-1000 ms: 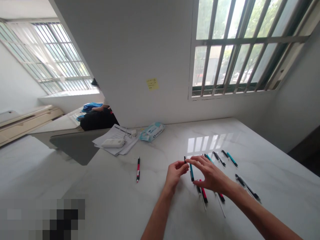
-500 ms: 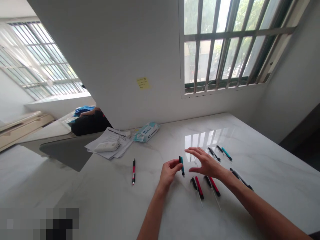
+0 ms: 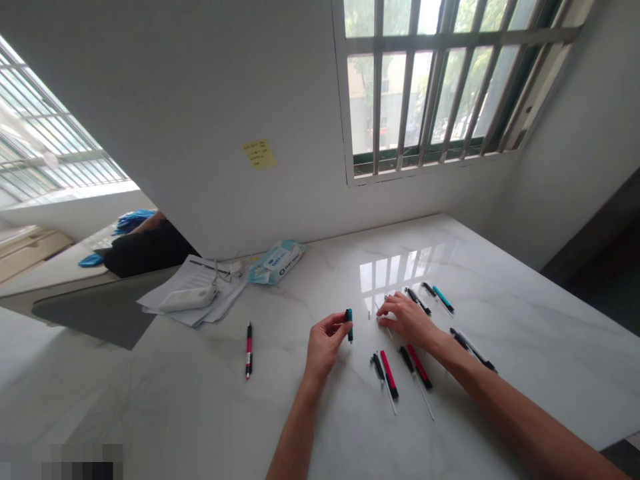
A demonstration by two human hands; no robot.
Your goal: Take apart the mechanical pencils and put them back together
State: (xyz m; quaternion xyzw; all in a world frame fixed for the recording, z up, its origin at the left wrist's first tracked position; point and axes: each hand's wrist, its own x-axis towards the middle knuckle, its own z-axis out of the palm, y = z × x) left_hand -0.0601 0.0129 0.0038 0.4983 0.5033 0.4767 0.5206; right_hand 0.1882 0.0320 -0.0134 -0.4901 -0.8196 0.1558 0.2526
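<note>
Pinched upright in my left hand (image 3: 324, 340) are teal and black pen parts (image 3: 350, 325). My right hand (image 3: 407, 320) reaches down to the table, its fingertips at a thin pale refill (image 3: 389, 331); whether they grip it is hidden. Below lie two sets of red and black pen parts, one with a red barrel (image 3: 389, 371), the other with a red barrel (image 3: 419, 363), each beside a white refill. Beyond my right hand are black pen parts (image 3: 419, 301) and a teal barrel (image 3: 443, 298). Another black and clear set (image 3: 473, 350) lies by my right forearm.
A red and black pen (image 3: 249, 350) lies on the left of the marble table (image 3: 200, 400). Papers (image 3: 153, 298) with a white device (image 3: 187, 299) and a wipes packet (image 3: 277, 261) sit near the wall. A person's dark sleeve (image 3: 150, 247) shows behind the partition.
My right hand has come down to the table and its fingers have drawn together. My left hand still holds the teal and black parts. The view has shifted to the right.
</note>
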